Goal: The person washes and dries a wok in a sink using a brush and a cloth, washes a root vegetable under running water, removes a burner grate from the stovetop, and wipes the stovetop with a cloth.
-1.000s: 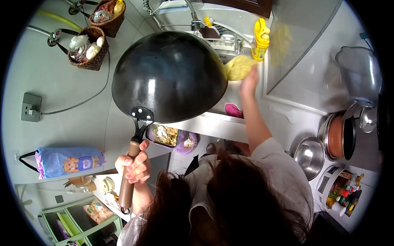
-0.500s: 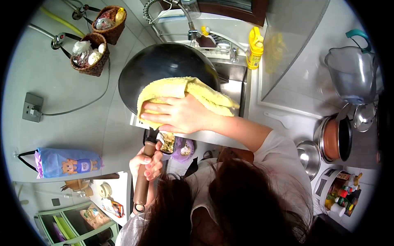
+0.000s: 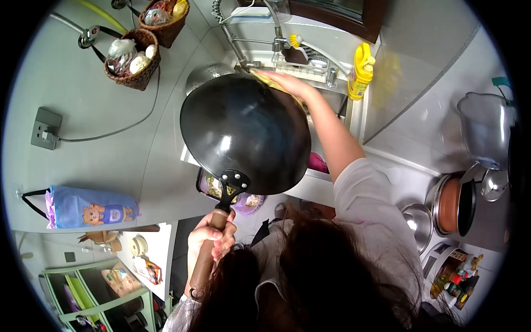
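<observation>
A large black wok (image 3: 249,133) is held up over the sink, tilted, with its riveted handle bracket turned toward me. My left hand (image 3: 210,237) is wrapped round the wok's brown handle (image 3: 205,260). At the far right rim, my right hand (image 3: 292,86) presses a yellow cloth (image 3: 269,82) against the wok. Most of the cloth and some of the fingers are hidden behind the rim. Below the wok, the sink (image 3: 336,102) shows only in part.
A faucet (image 3: 280,41) and a yellow bottle (image 3: 362,72) stand behind the sink. Wicker baskets (image 3: 145,82) hang on the left wall. A metal bowl (image 3: 416,224) and a pot (image 3: 445,202) are at the right. Food containers (image 3: 247,206) sit beneath the wok's near edge.
The cloth and my right hand have moved from the wok's near side to its far right rim. The wok has tilted, baring its surface and bracket. My left hand keeps the handle.
</observation>
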Demonstrator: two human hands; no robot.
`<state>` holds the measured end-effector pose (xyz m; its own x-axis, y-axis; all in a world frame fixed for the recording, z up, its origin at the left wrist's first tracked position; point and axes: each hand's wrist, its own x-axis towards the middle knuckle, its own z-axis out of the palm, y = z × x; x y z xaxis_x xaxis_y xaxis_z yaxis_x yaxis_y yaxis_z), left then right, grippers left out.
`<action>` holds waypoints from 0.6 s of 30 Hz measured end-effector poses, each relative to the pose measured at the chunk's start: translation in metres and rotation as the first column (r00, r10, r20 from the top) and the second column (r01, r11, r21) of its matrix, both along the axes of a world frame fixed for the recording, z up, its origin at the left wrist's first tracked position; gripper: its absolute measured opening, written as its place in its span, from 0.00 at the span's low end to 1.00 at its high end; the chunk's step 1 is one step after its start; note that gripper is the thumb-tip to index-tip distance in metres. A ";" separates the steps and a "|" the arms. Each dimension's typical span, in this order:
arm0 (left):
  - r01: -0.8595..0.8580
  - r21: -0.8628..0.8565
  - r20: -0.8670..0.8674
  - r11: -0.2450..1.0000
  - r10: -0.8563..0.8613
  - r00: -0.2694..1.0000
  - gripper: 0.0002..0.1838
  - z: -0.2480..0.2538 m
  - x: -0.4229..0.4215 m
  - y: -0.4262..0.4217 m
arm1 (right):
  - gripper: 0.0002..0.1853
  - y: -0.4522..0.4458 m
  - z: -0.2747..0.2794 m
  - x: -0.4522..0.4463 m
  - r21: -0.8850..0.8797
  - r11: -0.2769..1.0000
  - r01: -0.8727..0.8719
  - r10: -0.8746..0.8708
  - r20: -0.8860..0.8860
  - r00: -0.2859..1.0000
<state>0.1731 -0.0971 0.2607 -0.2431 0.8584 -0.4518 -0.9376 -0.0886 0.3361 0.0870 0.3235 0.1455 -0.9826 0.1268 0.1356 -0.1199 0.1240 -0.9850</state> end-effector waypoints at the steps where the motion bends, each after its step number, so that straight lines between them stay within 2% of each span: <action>1: -0.012 -0.049 -0.023 0.999 0.011 1.000 0.23 0.002 0.003 -0.001 | 0.26 0.001 -0.026 0.003 -0.245 0.965 0.090 -0.044 0.186 0.982; 2: -0.002 -0.034 -0.015 0.999 0.002 1.000 0.23 0.001 0.004 -0.002 | 0.30 0.001 -0.058 0.005 -0.451 0.865 0.218 -0.039 0.373 0.927; 4: 0.008 0.002 0.000 1.000 -0.008 1.000 0.24 -0.001 0.005 -0.004 | 0.30 0.003 -0.139 0.015 -0.666 0.695 0.272 -0.065 0.319 0.946; 5: 0.014 -0.053 -0.076 0.999 -0.018 0.997 0.22 0.005 0.007 0.000 | 0.31 -0.008 -0.135 0.025 -0.722 0.618 0.311 -0.076 0.339 0.938; 7: 0.002 -0.058 -0.105 0.998 -0.008 0.994 0.23 0.005 0.007 -0.001 | 0.31 -0.034 -0.114 0.048 -0.805 0.454 0.382 -0.084 0.388 0.918; 10: -0.014 -0.071 -0.161 0.997 0.003 0.987 0.23 0.004 0.010 0.003 | 0.30 -0.051 -0.111 0.068 -0.856 0.307 0.416 0.037 0.448 0.893; 11: -0.017 -0.066 -0.168 0.998 0.005 0.986 0.23 0.004 0.010 0.003 | 0.28 -0.053 -0.132 0.068 -0.859 0.262 0.440 -0.003 0.456 0.890; 14: -0.054 -0.043 -0.160 0.998 0.046 0.986 0.24 0.002 0.017 0.004 | 0.21 -0.052 -0.137 0.081 -0.810 0.264 0.524 -0.143 0.504 0.852; 16: -0.040 0.019 -0.089 0.999 0.042 0.995 0.25 -0.004 0.016 -0.003 | 0.14 -0.048 -0.124 0.089 -0.650 0.525 0.550 -0.546 0.238 0.803; 18: -0.047 0.070 -0.021 0.996 0.049 0.999 0.25 -0.010 0.019 -0.008 | 0.14 -0.046 -0.091 0.093 -0.470 0.625 0.623 -0.727 -0.060 0.684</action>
